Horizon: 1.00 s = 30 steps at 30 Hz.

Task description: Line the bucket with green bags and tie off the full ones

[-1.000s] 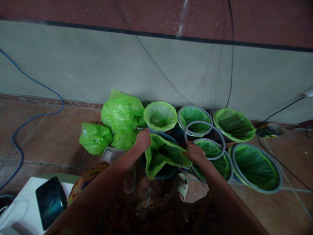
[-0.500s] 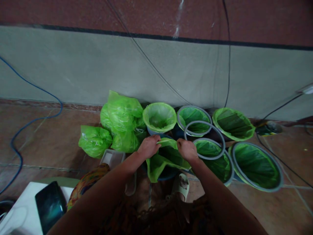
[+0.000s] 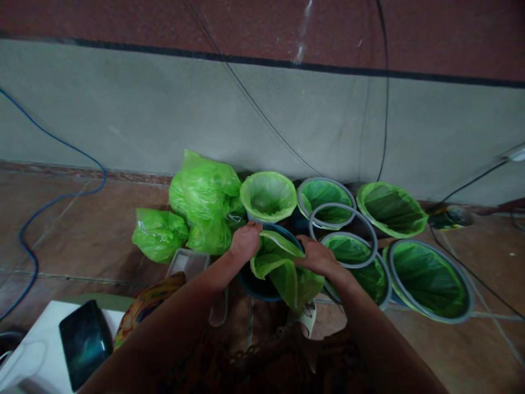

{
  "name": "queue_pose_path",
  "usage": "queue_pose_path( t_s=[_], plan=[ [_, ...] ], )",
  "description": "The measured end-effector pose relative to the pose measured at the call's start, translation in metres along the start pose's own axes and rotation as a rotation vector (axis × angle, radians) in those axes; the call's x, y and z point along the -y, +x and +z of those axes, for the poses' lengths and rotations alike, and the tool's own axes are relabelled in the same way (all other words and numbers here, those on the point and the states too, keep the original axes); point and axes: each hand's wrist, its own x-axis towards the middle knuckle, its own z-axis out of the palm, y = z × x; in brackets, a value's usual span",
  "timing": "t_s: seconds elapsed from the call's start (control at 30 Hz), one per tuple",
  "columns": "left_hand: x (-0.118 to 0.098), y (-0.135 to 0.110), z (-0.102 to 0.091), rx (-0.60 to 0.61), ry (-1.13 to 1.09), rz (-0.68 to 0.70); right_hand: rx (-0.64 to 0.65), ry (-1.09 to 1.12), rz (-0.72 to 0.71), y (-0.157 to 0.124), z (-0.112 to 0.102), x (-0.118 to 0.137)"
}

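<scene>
A green garbage bag (image 3: 283, 262) hangs partly inside a dark blue trash bin (image 3: 258, 293), its loose part flopping over the front right side. My left hand (image 3: 246, 241) is closed on the bag's left edge, near the bin's back rim. On the other side, my right hand (image 3: 315, 254) grips the bag's right edge, its fingers partly hidden by the plastic. Just behind stands another bin lined with a pale green bag (image 3: 268, 196). A loose grey ring (image 3: 374, 241) lies over two lined bins to the right of my right hand.
Filled green bags (image 3: 205, 191) are piled against the wall at left. More lined bins (image 3: 430, 279) stand at right. A clear plastic container (image 3: 188, 262) lies on the floor. At lower left, a black tablet-like device (image 3: 86, 342) rests on a white surface. A blue cable (image 3: 61, 196) crosses the floor.
The bag's front edge has swung right and folded over the bin's front right side, uncovering more of the bin's left interior. Both hands have shifted slightly and keep hold of the bag.
</scene>
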Motion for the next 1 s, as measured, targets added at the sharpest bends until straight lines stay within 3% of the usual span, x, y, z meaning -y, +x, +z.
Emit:
queue_pose_path(
  t_s=[0.07, 0.17, 0.3, 0.47, 0.57, 0.63, 0.9, 1.0],
  plan=[
    [-0.005, -0.001, 0.002, 0.017, -0.001, 0.008, -0.106, 0.003, -0.049, 0.005, 0.007, 0.016],
    [-0.006, -0.002, 0.007, 0.033, -0.015, -0.004, -0.151, -0.014, -0.036, 0.014, 0.016, 0.025],
    [0.005, 0.001, 0.016, 0.124, -0.052, -0.053, -0.110, 0.076, 0.002, 0.023, 0.018, 0.009],
    [0.030, 0.009, 0.024, 0.256, -0.305, -0.154, 0.067, 0.415, -0.140, 0.029, 0.024, -0.019],
    [0.042, 0.011, 0.031, 0.274, -0.529, -0.308, 0.065, 0.646, -0.105, 0.037, 0.034, -0.026],
    [0.048, 0.014, 0.037, 0.249, -0.563, -0.378, 0.015, 0.705, -0.051, 0.046, 0.040, -0.028],
    [0.058, 0.042, 0.064, 0.023, -0.437, -0.562, -0.261, 0.264, 0.145, 0.101, 0.054, -0.024],
    [0.060, 0.049, 0.071, -0.001, -0.390, -0.581, -0.271, 0.203, 0.190, 0.115, 0.062, -0.025]
  ],
)
